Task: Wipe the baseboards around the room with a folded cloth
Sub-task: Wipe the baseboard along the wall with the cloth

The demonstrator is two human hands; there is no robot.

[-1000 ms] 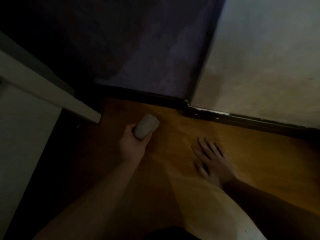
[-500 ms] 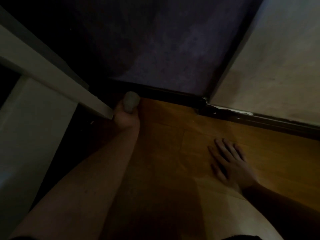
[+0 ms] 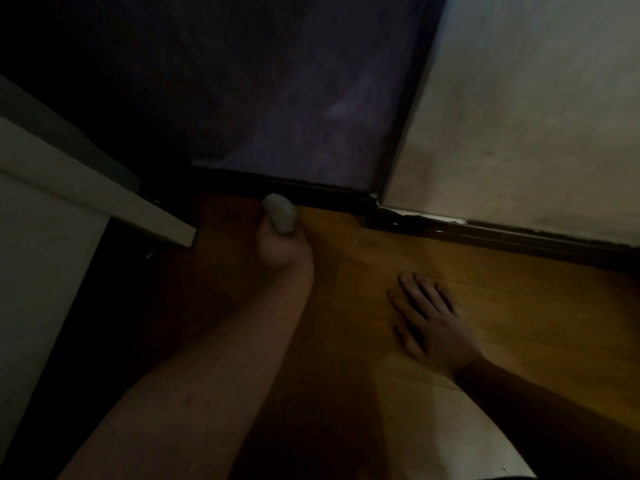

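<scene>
Baseboard (image 3: pixel 311 194): dark strip along the foot of the purple wall, up to the corner; continues right of the corner under the pale wall, chipped white there.
White furniture (image 3: pixel 86 199): far left of the baseboard, pale edge reaching toward it.
Cloth (image 3: pixel 280 213): pale grey, folded into a small wad, upper end touching the baseboard, left of the corner.
Left hand (image 3: pixel 282 245): just below the baseboard, fingers curled tight around the lower part of the cloth.
Floor (image 3: pixel 502 306): orange-brown wood, in front of the baseboard.
Right hand (image 3: pixel 429 320): well apart from the baseboard, right of the cloth, flat on the floor, fingers straight and spread, holding nothing.
</scene>
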